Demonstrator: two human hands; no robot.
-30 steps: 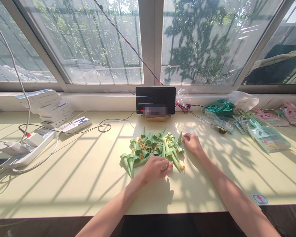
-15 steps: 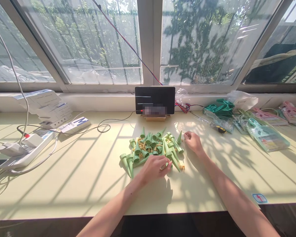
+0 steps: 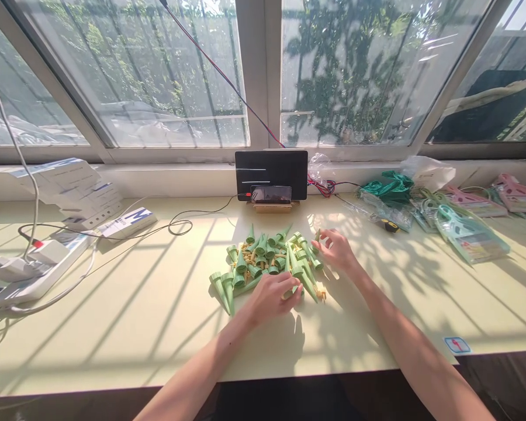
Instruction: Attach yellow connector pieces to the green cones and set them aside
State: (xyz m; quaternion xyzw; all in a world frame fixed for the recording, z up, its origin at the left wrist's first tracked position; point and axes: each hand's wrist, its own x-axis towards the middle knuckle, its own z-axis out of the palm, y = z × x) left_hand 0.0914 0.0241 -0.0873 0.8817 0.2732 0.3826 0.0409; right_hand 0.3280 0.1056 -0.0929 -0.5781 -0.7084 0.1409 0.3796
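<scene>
Facing windows [image 3: 346, 70], the sun-striped pale table [image 3: 333, 339] bears green cones [image 3: 241, 261].

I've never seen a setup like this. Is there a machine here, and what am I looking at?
No machine is doing the handling: these are a person's two bare hands, seen from a camera worn on the head, looking forward and down. On the pale table lies a heap of green cones with small tan pieces among them. The right hand is at a cone on the heap's right edge. The left hand curls at the near side; its grip is unclear. Behind stands a dark screen.
</scene>
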